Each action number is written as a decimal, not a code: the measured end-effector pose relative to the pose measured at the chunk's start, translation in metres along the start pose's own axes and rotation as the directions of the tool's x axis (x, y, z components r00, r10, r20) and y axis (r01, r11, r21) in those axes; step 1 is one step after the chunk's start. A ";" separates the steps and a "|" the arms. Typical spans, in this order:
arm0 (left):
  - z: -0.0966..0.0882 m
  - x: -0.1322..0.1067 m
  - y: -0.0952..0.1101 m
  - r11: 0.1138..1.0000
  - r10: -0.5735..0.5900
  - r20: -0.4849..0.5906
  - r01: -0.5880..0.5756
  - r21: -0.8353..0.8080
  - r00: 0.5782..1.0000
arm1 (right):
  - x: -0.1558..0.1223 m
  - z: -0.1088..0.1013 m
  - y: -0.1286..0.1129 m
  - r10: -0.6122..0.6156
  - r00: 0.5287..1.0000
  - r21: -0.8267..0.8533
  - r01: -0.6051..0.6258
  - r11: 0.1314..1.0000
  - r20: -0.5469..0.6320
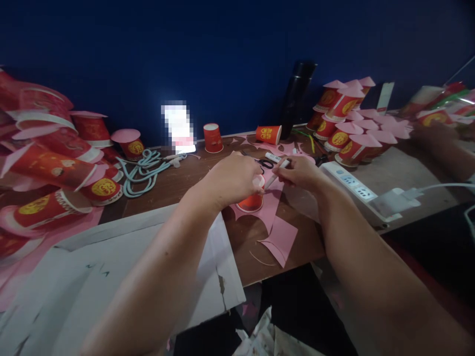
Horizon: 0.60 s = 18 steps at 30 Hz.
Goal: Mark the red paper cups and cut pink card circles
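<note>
My left hand [233, 179] is closed over the top of a red paper cup [252, 201] that stands upside down on a piece of pink paper [272, 205] on the brown table. My right hand [302, 173] pinches a white pen-like stick [277, 174], its tip against the cup's upper edge. Black-handled scissors [265, 163] lie just behind my hands, beside a white marker [272, 157].
Piles of red cups with pink paper lids lie at the left [55, 163] and back right [349, 128]. A white power strip [352, 183], a coiled pale cable [143, 170], a black bottle [295, 99] and white cardboard [111, 267] surround the work spot. Pink scraps [280, 242] lie nearby.
</note>
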<state>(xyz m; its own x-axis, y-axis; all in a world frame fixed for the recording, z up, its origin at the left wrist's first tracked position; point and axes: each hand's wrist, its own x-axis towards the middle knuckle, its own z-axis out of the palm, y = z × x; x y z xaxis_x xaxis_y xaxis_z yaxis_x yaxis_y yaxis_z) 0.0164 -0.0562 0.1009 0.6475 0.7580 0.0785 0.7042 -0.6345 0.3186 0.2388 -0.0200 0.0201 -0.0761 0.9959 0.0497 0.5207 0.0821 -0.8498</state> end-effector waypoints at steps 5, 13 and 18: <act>-0.001 0.000 0.002 1.000 0.011 0.006 -0.011 0.015 1.000 | 0.001 0.004 -0.001 0.004 0.999 -0.015 -0.005 1.000 -0.033; -0.002 -0.001 0.004 1.000 0.017 0.011 -0.017 -0.007 1.000 | 0.005 0.014 -0.004 -0.008 0.996 -0.024 0.006 1.000 -0.085; -0.003 -0.001 0.004 1.000 0.013 0.004 -0.013 -0.008 1.000 | 0.004 0.021 -0.010 -0.015 0.995 0.012 0.016 1.000 -0.098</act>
<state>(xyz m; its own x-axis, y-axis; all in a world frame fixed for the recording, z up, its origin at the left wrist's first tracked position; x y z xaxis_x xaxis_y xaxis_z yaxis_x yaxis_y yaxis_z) 0.0173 -0.0592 0.1050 0.6574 0.7493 0.0790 0.6935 -0.6428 0.3255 0.2153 -0.0176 0.0175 0.0001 0.9935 0.1139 0.5089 0.0980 -0.8552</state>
